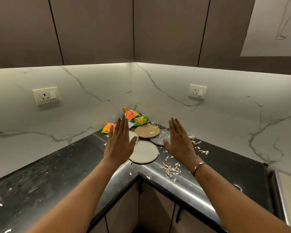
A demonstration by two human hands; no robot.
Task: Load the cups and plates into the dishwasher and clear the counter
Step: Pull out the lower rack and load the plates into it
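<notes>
Above the counter (57,174) corner, the left hand (119,142) and right hand (180,142) are hovering flat, apart and holding nothing. Between them the white plate (144,153) is lying nearest, with the tan plate (144,130) and grey plate (159,137) behind. Stacking them with the scraps (152,132) tipped off first is looking like the steadiest lift.

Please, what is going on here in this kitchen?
A person holds both hands out flat over the black counter corner: the left hand and the right hand hold nothing. Four plates lie there: a near white plate, a second white plate partly behind the left hand, a tan plate and a grey plate. In the corner sit snack wrappers, and pale scraps litter the counter. No plate is lifted yet.
</notes>
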